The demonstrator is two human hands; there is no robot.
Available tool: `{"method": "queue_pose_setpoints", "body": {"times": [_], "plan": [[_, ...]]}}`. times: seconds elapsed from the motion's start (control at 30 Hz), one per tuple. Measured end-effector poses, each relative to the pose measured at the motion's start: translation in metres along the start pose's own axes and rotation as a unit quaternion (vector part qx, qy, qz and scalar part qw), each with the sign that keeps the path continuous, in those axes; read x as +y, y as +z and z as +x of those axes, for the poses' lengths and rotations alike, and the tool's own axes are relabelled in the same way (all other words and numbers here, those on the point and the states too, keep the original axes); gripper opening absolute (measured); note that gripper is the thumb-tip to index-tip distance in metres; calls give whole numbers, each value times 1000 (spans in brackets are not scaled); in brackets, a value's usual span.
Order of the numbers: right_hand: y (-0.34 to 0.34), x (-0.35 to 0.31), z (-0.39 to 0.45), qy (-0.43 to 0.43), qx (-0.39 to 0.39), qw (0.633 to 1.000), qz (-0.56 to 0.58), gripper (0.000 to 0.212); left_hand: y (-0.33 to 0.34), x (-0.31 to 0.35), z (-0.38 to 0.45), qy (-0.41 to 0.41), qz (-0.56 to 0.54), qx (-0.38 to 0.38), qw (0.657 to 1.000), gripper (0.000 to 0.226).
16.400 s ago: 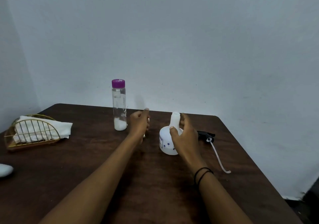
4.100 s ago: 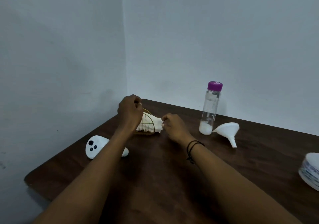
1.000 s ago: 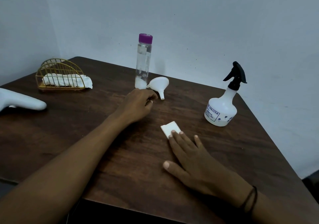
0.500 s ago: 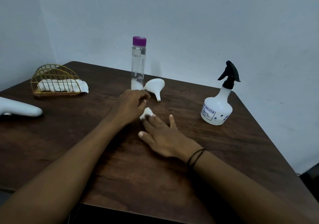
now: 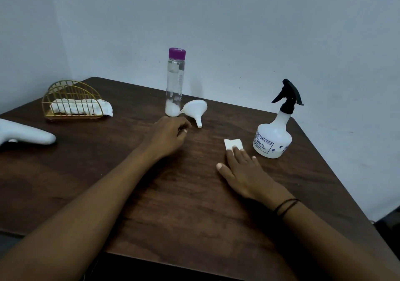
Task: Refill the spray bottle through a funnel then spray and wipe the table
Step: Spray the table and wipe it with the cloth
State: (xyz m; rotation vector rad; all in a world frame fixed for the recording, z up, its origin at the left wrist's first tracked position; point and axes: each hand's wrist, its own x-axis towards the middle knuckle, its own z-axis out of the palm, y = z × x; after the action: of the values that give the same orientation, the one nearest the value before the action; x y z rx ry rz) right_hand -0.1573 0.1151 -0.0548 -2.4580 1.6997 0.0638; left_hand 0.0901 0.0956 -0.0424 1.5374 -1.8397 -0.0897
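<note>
My right hand (image 5: 244,170) lies flat with straight fingers pressing a small folded white tissue (image 5: 233,144) onto the dark wooden table (image 5: 173,205). Just right of the tissue stands the white spray bottle (image 5: 273,139) with its black trigger head screwed on. My left hand (image 5: 167,135) rests on the table with loosely curled fingers, holding nothing. Beyond it a white funnel (image 5: 195,108) lies on its side beside a tall clear bottle (image 5: 175,84) with a purple cap and a little white content at the bottom.
A gold wire holder (image 5: 72,100) with white tissues sits at the back left. A white handheld device (image 5: 26,137) lies at the left edge. The table's front edge is close to my body, and walls close in behind and to the left.
My right hand slid the tissue rightward across the table, from beside my left hand toward the spray bottle. My left hand stayed near the funnel.
</note>
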Motion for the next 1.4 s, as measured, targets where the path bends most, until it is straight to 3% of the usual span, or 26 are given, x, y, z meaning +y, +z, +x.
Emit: {"method": "queue_pose_setpoints", "body": {"times": [0.27,0.47,0.57,0.77,0.97,1.13,1.4], "plan": [[6,-44,-19,-121,-12,993,-1,76,1,2,-3,9,-12,-24,1000,23],[9,-74,-70,-275,-41,960,-4,75,2,3,-6,40,-14,-46,998,20],[11,-75,-91,-311,-33,950,-2,70,1,7,-8,68,-15,-83,994,14],[10,-51,-85,-291,43,956,-1,57,-1,16,-15,92,-46,-136,985,14],[-5,-28,-51,-208,26,978,11,52,-2,24,-22,117,-89,-186,972,17],[-9,-12,-46,-178,70,979,65,48,-3,21,-24,124,-69,-232,962,22],[-15,-16,-70,-168,131,976,-51,31,1,23,-23,167,-19,-221,961,10]]}}
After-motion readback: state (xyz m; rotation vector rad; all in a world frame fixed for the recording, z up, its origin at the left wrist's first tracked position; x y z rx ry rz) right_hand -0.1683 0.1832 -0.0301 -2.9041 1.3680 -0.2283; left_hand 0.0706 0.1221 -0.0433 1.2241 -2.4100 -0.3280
